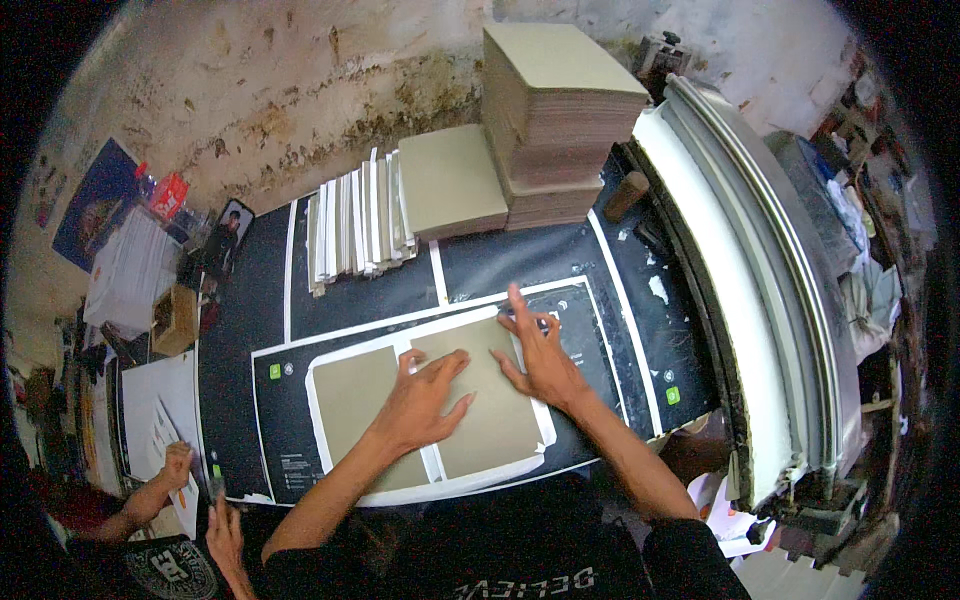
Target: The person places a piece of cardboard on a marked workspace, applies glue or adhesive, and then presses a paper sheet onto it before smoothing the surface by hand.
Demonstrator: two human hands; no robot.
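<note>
Two grey-brown boards lie side by side, the left board (352,400) and the right board (495,420), with a narrow white gap between them. Under them is a white sheet (480,484) whose margin shows around the boards. Spread over the boards near the gap is my left hand (412,408), thumb and fingers apart, holding nothing. My right hand (550,365) rests at the upper right corner of the right board, thumb and fingers apart. Beneath everything lies a black printed sheet with a white border (285,415).
Tall board stacks (565,120) and a lower stack (450,175) stand at the back, beside upright white-edged bundles (360,220). A machine with a long curved roller (765,220) fills the right. At left are a phone (232,230), paper stack (130,270) and a co-worker's hand (177,465) holding paper.
</note>
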